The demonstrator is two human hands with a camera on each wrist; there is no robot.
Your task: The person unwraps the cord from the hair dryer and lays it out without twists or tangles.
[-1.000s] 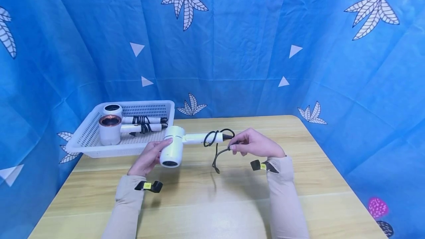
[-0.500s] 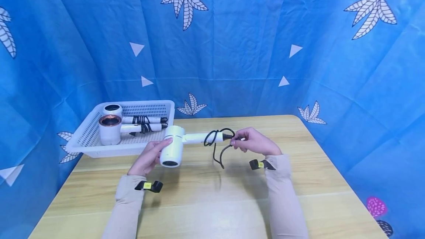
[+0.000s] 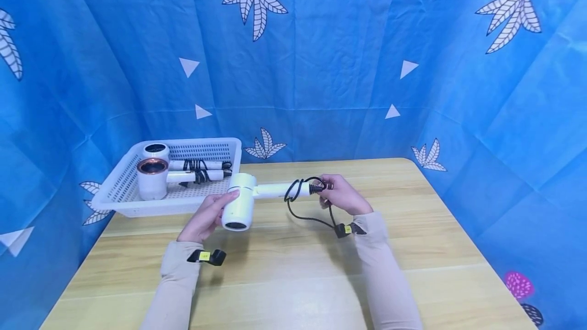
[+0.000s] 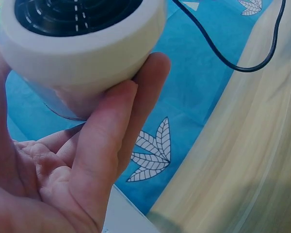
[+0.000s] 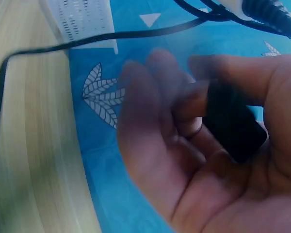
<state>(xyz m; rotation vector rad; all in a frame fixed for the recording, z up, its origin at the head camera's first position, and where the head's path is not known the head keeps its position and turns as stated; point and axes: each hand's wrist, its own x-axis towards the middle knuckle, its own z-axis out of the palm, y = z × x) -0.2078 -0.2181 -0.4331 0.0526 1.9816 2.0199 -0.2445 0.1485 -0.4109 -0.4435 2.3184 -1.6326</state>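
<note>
I observe a person's left hand (image 3: 206,219) gripping a white hair dryer (image 3: 238,210) by its barrel, fingers and thumb curled round it. The dryer is held above the wood-grain table (image 3: 284,289), just right of the basket, its handle pointing right. On the left wrist view I note a dark grille at the barrel's end.

The right hand (image 3: 343,195) is at the far end of that handle, its fingers curled about a black plug (image 5: 233,124). Part of this hand is blurred on its wrist view. The black power cord (image 5: 121,35) loops around the right end of the handle and sags below it in a loose bend.

At the far left I record a white perforated plastic basket (image 3: 151,211). It holds two more white hair dryers, one with a copper-coloured rim (image 3: 152,187) and one behind it (image 3: 156,152), both with cord wound about their handles, which point right. A blue patterned curtain (image 3: 339,29) encloses the table's far, left and right sides.
</note>
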